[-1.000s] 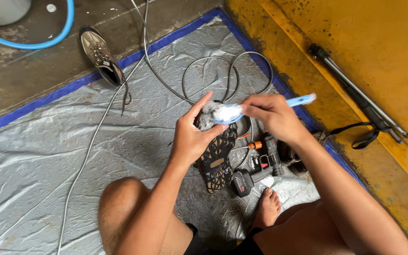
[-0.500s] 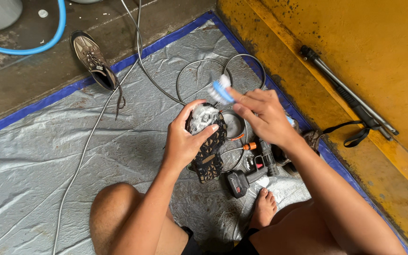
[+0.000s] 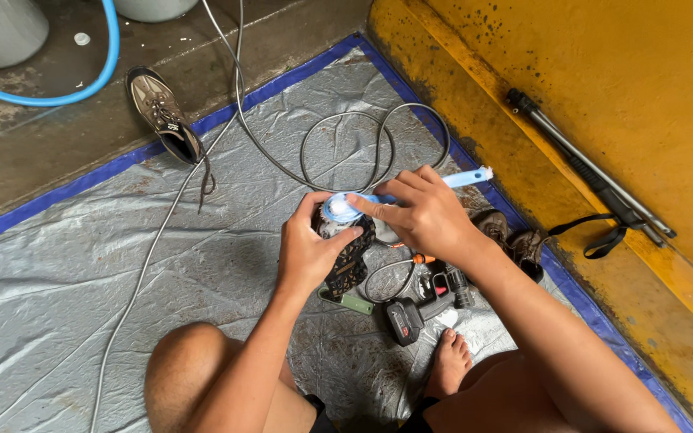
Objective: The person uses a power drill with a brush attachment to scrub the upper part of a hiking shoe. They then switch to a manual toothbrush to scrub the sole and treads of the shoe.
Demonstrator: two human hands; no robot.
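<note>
My left hand clasps a muddy shoe, sole up, over the tarp near its right edge | my right hand grips a light-blue brush, bristles on the shoe's toe | a black spray gun lies just below | another shoe sits at the tarp's far edge.

The left hand grips a muddy shoe while the right hand presses a blue brush onto it.
</note>
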